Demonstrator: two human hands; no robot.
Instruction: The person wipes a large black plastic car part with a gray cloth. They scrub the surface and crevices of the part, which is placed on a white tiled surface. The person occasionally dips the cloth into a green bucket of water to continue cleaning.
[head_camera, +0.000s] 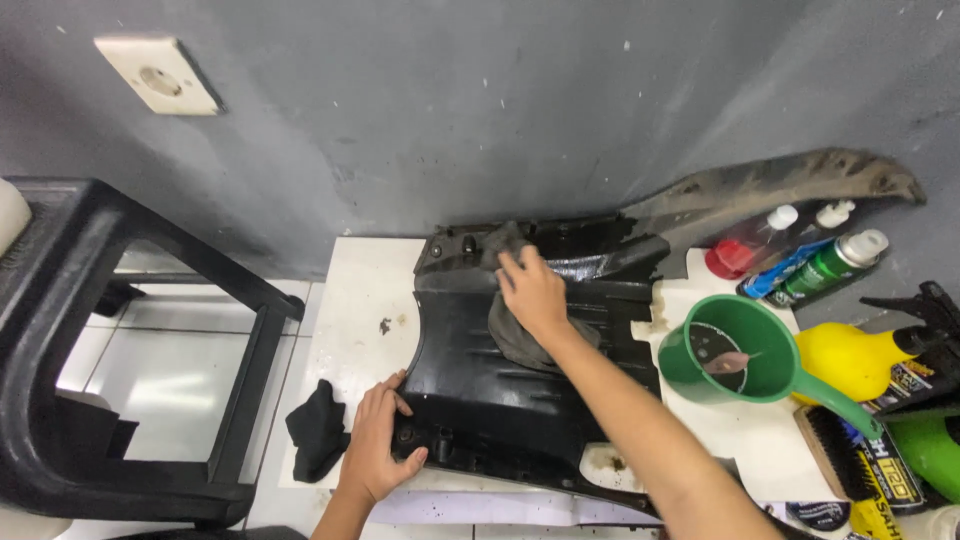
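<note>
Head view, looking down at the floor against a grey wall (450, 110).

My left hand (375, 440) grips the near-left edge of the black plastic panel (470, 370): fingers curled over the rim, thumb on the top face, closed on it. My right hand (532, 290) lies palm-down on a dark grey rag (520, 335), fingers spread and pressed flat on the cloth near the panel's far edge; the rag bunches under and just behind the palm. It is pressing the rag, not clenching it.

The panel lies flat on a white board (360, 320) on the tiled floor (160, 370), its far end touching the wall. Its surface looks wet and glossy. A second, dusty long plastic piece (780, 185) leans along the wall behind it, to the right.

Left of the panel, a small black cloth (318, 432) sits crumpled at the board's edge, just beside my left hand. A black plastic stool (120, 340) stands further left.

Right of the panel: a green dipper (745, 350) with a little water in it, a yellow spray bottle (865, 355), a green spray can (830, 268), a red-tinted bottle (745, 248), and a brush (835, 450).
</note>
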